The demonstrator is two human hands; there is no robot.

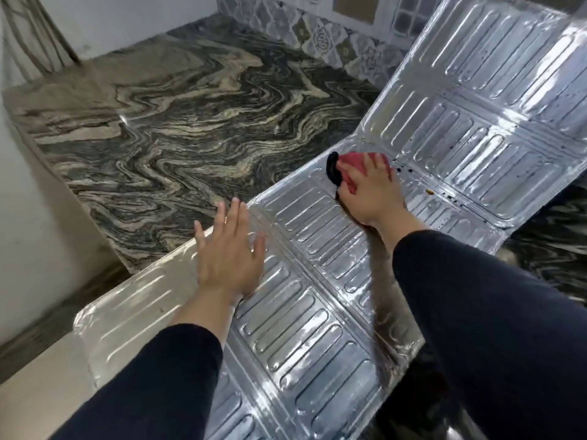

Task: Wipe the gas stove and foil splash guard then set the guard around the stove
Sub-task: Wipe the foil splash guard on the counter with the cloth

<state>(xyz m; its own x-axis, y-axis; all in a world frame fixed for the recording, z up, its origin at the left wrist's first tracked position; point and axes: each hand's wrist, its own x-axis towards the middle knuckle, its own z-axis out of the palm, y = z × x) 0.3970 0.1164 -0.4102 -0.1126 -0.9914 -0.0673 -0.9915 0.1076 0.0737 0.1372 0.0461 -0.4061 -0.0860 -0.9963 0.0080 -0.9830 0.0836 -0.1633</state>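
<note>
Splash guard: your foil splash guard [317, 281] lies unfolded across the tabletop [165, 128], running from the bottom left up to the top right; the far panels tilt up against the tiled wall [333, 42], and the near end hangs past the tabletop's front edge.
Left hand: your left hand [228, 252] is flat on a near panel, fingers [222, 217] straight and spread wide, palm down, holding nothing.
Right hand: your right hand [371, 192] presses down on a red cloth [349, 169] at the fold between two panels; fingers lie over the cloth, slightly spread, and you can't tell how much of it they grip.
Cloth: red with a dark edge showing at the left; most of it is hidden under your hand.
Marks: small dark specks [409, 169] dot the foil just right of the cloth, with one tiny yellowish bit [429, 192] further along; too small to tell what they are.
Sleeves: dark sleeves [476, 312] cover both forearms and hide parts of the near panels.
Cut off: the guard's top right and bottom ends run out of view.
Stove: not visible from here.
</note>
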